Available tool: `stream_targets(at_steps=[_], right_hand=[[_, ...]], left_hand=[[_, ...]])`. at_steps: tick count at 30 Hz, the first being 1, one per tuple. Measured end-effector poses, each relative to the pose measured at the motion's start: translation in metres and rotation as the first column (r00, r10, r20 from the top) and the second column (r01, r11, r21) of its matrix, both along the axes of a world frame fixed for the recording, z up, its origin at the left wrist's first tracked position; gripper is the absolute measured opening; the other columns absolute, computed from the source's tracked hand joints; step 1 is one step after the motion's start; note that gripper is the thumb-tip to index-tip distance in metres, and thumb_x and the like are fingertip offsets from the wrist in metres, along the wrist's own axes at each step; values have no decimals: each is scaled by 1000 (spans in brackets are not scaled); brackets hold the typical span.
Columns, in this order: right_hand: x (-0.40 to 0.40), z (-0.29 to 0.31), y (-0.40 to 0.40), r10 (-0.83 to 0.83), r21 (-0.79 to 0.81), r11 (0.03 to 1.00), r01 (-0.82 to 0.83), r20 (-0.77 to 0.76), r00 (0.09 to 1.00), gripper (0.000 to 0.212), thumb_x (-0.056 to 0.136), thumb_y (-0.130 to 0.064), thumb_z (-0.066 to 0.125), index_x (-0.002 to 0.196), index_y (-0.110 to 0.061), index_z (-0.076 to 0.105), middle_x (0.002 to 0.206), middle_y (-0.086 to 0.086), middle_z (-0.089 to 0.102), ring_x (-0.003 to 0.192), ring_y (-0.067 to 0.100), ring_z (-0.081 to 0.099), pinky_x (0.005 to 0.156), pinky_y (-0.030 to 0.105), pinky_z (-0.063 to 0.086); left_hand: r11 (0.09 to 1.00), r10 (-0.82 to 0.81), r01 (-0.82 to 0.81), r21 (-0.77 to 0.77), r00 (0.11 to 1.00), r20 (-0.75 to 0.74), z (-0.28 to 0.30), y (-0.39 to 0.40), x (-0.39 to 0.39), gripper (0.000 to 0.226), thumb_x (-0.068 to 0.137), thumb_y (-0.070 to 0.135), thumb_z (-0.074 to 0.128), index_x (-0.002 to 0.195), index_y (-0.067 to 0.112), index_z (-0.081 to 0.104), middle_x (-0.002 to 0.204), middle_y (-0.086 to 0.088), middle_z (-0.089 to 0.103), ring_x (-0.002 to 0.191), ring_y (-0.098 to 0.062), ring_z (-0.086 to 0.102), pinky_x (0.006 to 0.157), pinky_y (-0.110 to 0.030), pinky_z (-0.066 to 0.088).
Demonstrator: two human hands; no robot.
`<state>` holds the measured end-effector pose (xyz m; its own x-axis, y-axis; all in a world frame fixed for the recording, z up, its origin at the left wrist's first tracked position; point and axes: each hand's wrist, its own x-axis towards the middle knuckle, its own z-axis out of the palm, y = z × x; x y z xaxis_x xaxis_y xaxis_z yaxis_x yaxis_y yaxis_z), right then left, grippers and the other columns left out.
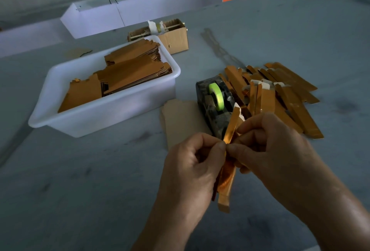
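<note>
Gold card strip (pixel 227 182) mid-fold, pinched by the fingers of my left hand (pixel 192 162) and right hand (pixel 274 150). Decent finished pile (pixel 290 98) beside it, whole tub (pixel 100 118) of flats (pixel 124 74) left.

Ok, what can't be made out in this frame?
All in the head view:
- The gold strip: its middle is covered by the left hand and right hand pinching it, so whether tape is on it is unclear.
- The tape dispenser: its near end is hidden by the strip and hands.
- The white tub: lower card sheets hidden by upper ones.
- The cardboard box: contents too small and blurred.
</note>
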<state>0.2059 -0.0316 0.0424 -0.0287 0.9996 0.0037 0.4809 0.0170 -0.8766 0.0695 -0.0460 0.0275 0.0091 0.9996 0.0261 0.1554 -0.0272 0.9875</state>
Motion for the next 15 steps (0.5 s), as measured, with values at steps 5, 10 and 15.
stream_targets(at_steps=[5,10,15], right_hand=[[1,6,1,28,-3,1000,-28,25,999,27,75,-23,72,85,-31,48,69,-5,68,63,1,65,57,23,56],[-2,12,-3,-4,45,999,-7,234,972,32,76,-31,71,82,-35,40,67,-8,62,58,-1,59,48,13,47],[-6,14,-6,-59,70,997,38,330,942,45,60,-59,66,87,-33,41,63,-12,55,56,0,53,47,15,37]], left_hand=[[979,173,-172,107,985,0,-6,-6,13,16,85,18,65,69,19,69,56,4,65,46,-4,58,44,-14,42],[920,284,-233,315,951,-124,-15,-11,21,8,82,21,66,74,18,67,66,10,65,63,-3,63,56,-8,45],[915,345,-326,237,938,-41,-20,-15,16,10,85,29,69,76,25,69,69,4,67,64,-10,64,60,-26,50]])
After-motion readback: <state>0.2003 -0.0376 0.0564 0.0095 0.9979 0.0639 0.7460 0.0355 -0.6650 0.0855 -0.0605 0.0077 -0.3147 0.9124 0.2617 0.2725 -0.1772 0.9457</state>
